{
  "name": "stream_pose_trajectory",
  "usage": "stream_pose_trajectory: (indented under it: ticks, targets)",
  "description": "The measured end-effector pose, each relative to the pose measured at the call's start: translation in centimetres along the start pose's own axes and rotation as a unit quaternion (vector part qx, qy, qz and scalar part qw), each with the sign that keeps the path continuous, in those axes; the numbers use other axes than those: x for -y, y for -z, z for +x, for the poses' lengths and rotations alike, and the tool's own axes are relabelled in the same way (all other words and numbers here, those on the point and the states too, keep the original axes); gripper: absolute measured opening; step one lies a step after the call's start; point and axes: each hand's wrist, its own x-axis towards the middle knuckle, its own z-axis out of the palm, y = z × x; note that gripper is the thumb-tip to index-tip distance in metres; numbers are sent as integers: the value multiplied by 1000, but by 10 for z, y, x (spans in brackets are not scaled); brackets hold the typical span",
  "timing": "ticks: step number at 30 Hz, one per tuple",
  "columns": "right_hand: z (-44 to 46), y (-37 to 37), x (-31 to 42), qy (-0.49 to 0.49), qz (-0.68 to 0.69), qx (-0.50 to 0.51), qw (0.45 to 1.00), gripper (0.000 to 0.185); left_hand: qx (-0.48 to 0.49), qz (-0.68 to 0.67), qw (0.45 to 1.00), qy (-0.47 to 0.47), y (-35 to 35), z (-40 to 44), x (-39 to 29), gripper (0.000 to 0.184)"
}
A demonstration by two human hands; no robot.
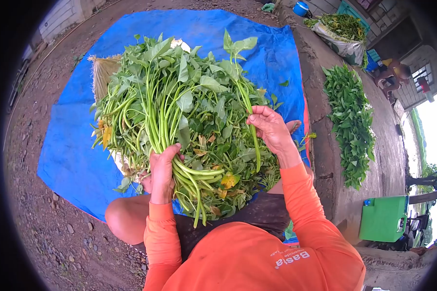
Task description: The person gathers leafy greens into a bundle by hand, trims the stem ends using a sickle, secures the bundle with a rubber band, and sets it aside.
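Observation:
My left hand (163,167) is closed around a bunch of water spinach (161,106), its long green stems fanning upward and the cut ends sticking out below toward my lap. In my right hand (268,127), thumb and fingers pinch a single leafy water spinach stem (246,99), which stands roughly upright at the right of the bunch. Beneath both hands lies a large heap of loose greens (211,128), with some yellowed leaves (229,181) near my lap. The heap rests on a blue tarp (77,140), partly over a woven sack (104,75).
Bundled greens (349,123) lie in a row on the concrete to the right. Beyond them stands a stuffed white sack (347,47). A green jerrycan (383,218) is at the lower right. Another person (393,75) sits at the far right. Gravel (73,228) borders the tarp.

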Motion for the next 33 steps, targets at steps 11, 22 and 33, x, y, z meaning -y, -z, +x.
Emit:
stream_pose_trajectory:
  ticks: [11, 22, 33]
  targets:
    - [8, -6, -27, 124, -178, -118, 969, 32, 25, -4, 1000, 10, -18, 2, 27, 19]
    - [1, -84, -51, 63, -374, 10, 925, 39, 57, -114, 990, 62, -53, -1, 90, 18]
    - [16, -91, -96, -99, -288, 80, 949, 30, 115, -66, 991, 33, -42, -2, 106, 28]
